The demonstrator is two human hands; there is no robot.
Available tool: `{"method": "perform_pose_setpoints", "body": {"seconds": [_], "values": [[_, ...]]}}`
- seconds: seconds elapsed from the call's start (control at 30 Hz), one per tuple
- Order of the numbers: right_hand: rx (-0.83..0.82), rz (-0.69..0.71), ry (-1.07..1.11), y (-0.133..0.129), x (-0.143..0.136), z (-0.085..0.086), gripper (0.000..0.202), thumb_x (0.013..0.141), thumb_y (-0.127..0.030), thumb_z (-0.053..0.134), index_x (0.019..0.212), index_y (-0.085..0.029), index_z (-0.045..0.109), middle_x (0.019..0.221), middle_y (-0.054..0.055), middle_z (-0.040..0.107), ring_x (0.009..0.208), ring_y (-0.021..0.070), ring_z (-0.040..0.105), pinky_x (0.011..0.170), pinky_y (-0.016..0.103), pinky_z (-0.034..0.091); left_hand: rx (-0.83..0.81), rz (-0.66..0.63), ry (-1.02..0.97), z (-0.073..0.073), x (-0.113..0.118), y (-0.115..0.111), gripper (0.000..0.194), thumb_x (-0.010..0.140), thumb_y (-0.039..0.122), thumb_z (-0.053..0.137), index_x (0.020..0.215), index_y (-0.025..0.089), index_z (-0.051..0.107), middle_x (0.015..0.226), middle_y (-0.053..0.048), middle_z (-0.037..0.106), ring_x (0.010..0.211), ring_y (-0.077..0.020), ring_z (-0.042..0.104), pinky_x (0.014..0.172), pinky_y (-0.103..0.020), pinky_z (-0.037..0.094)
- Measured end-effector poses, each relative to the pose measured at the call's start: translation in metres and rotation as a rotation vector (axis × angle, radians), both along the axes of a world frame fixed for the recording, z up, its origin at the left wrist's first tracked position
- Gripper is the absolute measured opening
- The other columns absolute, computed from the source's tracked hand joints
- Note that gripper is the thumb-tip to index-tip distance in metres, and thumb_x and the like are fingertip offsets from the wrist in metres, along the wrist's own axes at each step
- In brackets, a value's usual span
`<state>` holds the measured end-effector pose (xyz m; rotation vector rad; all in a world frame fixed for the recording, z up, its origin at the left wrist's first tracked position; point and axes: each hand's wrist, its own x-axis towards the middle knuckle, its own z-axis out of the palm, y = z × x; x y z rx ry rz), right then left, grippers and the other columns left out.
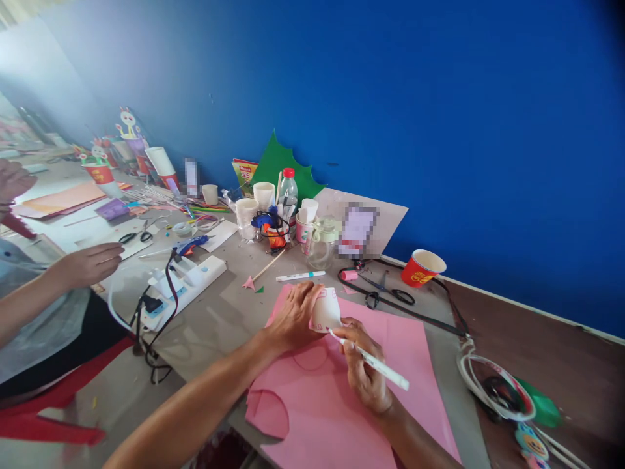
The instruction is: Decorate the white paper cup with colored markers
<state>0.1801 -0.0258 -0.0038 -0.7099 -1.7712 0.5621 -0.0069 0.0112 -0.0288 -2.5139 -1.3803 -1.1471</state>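
Note:
My left hand [297,314] is closed around a small white paper cup [326,309] with pink marks on it. The cup is over a large sheet of pink paper [410,352]; whether it rests on the sheet I cannot tell. In my right hand [365,365] is a white marker pen [383,370], its tip end close to the cup's lower edge. A round outline shows on the paper below my left hand. At the sheet's left edge, a pink piece with a curved edge [268,413] lies near my left forearm. Beyond my hands lies a pen cap [349,275].
Another marker [300,276], scissors [390,296] and a red paper cup [424,268] lie or stand beyond the sheet. A glass jar [321,244] and a bottle [288,192] stand behind. To the left are a power strip [195,286], a glue gun [193,245] and another person's hand [92,266].

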Motion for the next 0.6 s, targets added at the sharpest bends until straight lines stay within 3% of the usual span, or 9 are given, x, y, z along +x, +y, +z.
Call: {"method": "perform_pose_setpoints", "body": {"seconds": [0.27,0.43,0.6], "values": [[0.000,-0.006,-0.039,-0.0007,-0.0010,0.0019,0.025,0.101,-0.029,0.036,0.106,-0.034,0.060,0.083,0.003,0.067,0.089,0.0248,0.063,0.083,0.047,0.054,-0.062,0.025,0.018,0.0024,0.0007,-0.0009,0.080,0.077,0.038,0.068,0.142,0.020,0.024,0.128,-0.019,0.052,0.122,-0.0353,0.052,0.102,-0.054,0.042],[0.001,-0.003,-0.046,-0.0010,-0.0012,0.0024,0.027,0.101,-0.028,0.036,0.109,-0.035,0.060,0.085,0.003,0.068,0.090,0.0251,0.063,0.083,0.047,0.054,-0.018,0.003,0.023,0.0010,-0.0001,-0.0005,0.081,0.079,0.034,0.066,0.144,0.020,0.021,0.127,-0.019,0.054,0.123,-0.0343,0.052,0.102,-0.053,0.043],[0.023,-0.017,-0.050,-0.0008,-0.0016,0.0024,0.024,0.099,-0.025,0.039,0.106,-0.031,0.060,0.082,0.003,0.067,0.093,0.0252,0.063,0.082,0.045,0.054,-0.058,0.024,0.035,0.0035,0.0005,-0.0013,0.078,0.079,0.036,0.066,0.142,0.021,0.023,0.127,-0.018,0.052,0.123,-0.0351,0.051,0.102,-0.054,0.043]]}}
